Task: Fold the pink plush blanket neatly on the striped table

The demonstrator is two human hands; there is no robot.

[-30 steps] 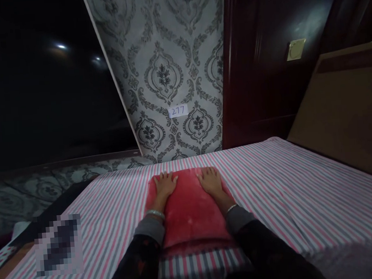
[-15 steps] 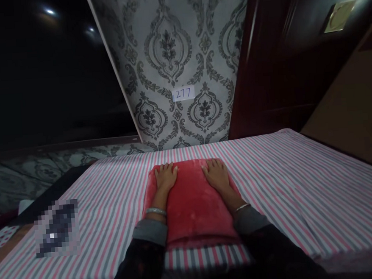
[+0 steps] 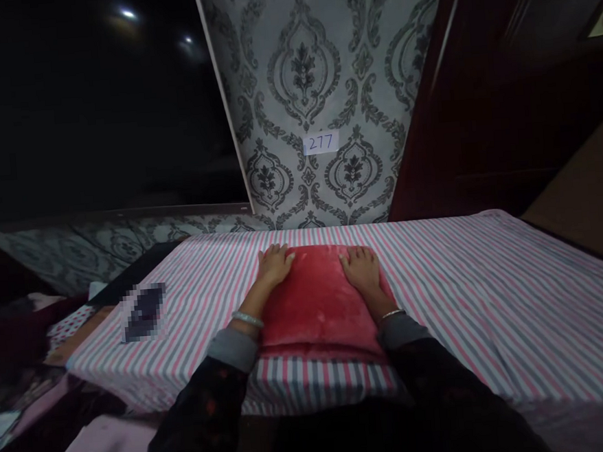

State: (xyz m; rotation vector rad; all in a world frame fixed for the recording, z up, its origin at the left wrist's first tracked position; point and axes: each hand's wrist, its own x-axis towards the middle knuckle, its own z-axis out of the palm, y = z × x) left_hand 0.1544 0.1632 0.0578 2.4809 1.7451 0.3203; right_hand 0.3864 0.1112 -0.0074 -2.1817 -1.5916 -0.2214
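Striped-cloth-covered counter [image 3: 454, 277], patterned wall [image 3: 303, 67] behind | folded red fabric [image 3: 317, 304]: on counter, before you | your left hand [image 3: 274, 265] and right hand [image 3: 362, 268]: palms down near its far corners, fingers extended, gripping nothing, apparently to hold it flat

Grey damask wallpaper [image 3: 304, 71] (with a "277" label [image 3: 321, 143]) shows between a dark screen [image 3: 88, 124] and maroon panelling [image 3: 490, 116].

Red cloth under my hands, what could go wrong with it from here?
The red cloth might wrinkle or shift if the left hand and right hand, both flat near its far corners, press unevenly. The striped cloth beneath could bunch along with it. Either bracelet might snag the fabric, since both sit low at the wrists.
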